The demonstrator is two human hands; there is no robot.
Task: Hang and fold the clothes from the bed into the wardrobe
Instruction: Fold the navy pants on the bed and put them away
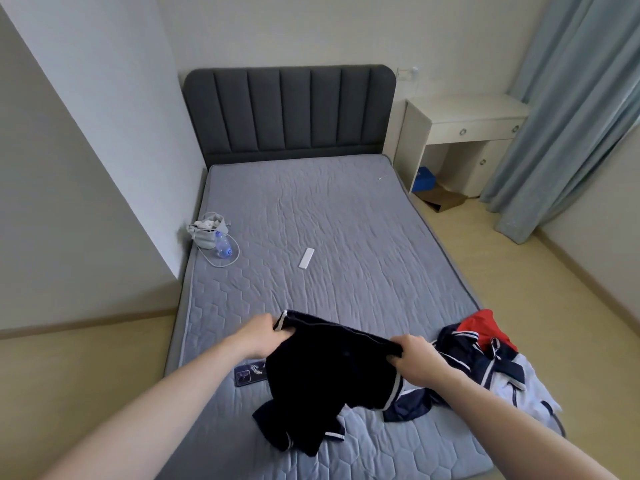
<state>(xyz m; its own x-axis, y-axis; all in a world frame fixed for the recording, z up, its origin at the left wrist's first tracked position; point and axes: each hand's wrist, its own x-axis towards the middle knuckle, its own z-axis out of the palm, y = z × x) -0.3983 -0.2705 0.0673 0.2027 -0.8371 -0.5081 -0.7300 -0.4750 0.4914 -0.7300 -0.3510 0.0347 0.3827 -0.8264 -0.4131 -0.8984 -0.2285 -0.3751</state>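
A dark navy garment [329,379] with white trim hangs above the near end of the grey mattress [311,216]. My left hand [261,332] grips its top edge at the left corner. My right hand [417,358] grips the same edge at the right. The garment's lower part trails onto the mattress. To the right lies a heap of clothes [485,362] in navy, white and red. No wardrobe is in view.
A phone [247,374] lies by the garment's left side. A white remote [307,258] sits mid-mattress. A water bottle [223,247] and a grey bag [207,230] lie at the left edge. A white desk [464,133] and curtain [568,116] stand right of the bed.
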